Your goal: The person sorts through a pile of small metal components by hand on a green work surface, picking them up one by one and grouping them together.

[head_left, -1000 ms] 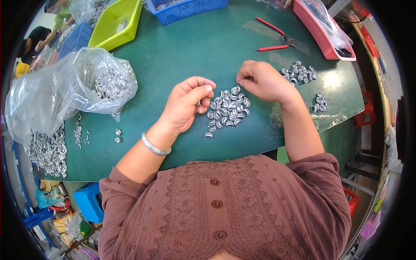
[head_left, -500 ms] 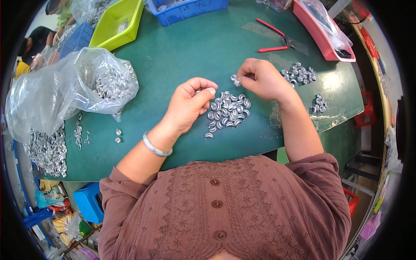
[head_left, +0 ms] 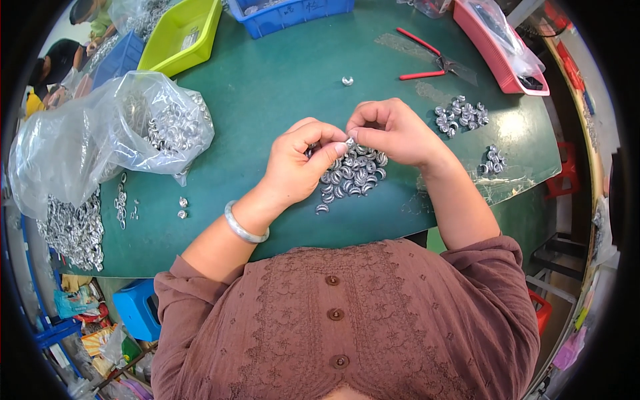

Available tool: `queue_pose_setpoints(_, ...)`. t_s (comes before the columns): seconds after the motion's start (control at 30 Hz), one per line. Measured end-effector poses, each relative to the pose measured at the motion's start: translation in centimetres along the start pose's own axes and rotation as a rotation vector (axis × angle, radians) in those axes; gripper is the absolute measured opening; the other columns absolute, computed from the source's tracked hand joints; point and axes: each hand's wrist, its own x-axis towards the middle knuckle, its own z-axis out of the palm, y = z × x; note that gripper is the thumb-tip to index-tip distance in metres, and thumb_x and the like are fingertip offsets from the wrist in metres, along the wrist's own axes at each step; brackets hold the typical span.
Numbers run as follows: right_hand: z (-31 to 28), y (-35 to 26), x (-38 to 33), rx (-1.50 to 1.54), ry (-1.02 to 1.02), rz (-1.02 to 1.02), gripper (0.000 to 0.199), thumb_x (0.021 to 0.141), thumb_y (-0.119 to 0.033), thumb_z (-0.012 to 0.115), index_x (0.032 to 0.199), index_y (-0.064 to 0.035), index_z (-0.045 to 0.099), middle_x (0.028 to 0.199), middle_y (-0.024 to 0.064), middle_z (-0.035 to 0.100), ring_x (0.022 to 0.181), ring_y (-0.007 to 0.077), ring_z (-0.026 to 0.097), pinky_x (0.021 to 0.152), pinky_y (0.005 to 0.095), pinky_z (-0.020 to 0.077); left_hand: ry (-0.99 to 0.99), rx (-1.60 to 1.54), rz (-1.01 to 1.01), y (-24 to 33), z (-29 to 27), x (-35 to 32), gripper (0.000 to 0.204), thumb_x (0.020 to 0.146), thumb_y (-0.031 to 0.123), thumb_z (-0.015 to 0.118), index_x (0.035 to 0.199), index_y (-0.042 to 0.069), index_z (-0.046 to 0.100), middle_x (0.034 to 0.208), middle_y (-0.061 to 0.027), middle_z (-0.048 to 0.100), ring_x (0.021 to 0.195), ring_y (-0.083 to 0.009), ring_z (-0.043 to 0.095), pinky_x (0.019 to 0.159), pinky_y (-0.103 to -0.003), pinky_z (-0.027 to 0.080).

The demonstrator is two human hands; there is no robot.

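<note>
near the middle of the frame the left hand [head_left: 300,163] and the right hand [head_left: 393,130] meet fingertip to fingertip over a pile of small silver metal rings [head_left: 353,177] on the green table [head_left: 280,87]. both hands are closed in a narrow pinch, thumb against forefinger, on one small silver piece [head_left: 349,142] held between them just above the upper edge of the pile; how much each hand grips of it is too small to tell. a silver bangle [head_left: 244,227] sits on the left wrist. a single ring [head_left: 347,81] lies alone on the table above the hands. right of the right hand are two smaller clusters of rings, one [head_left: 460,115] higher and one [head_left: 493,160] lower near the table's right edge. red-handled pliers [head_left: 427,63] lie at upper right, near a pink tray [head_left: 490,50]. at left a clear plastic bag [head_left: 113,140] holds more silver parts, with loose ones [head_left: 73,230] spread below it. a yellow-green tray [head_left: 180,37] and a blue tray [head_left: 293,10] sit along the top.
</note>
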Motion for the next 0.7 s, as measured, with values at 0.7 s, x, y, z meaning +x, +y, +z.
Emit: queue_pose_setpoints(0.7,0.48,0.17,0.03,0.050,0.052,-0.337,0.012,0.077,-0.005,0.059,0.089,-0.0005,0.060,0.077,0.0006,0.056,0.070,0.0073,0.051,0.064,0.0219,0.0425,0.095,0.062,0.152,-0.24,-0.31,0.09,0.003,0.080,0.003,0.058,0.082,0.002,0.057,0.077,-0.0009,0.052,0.066,-0.0065,0.044,0.057,-0.020,0.035)
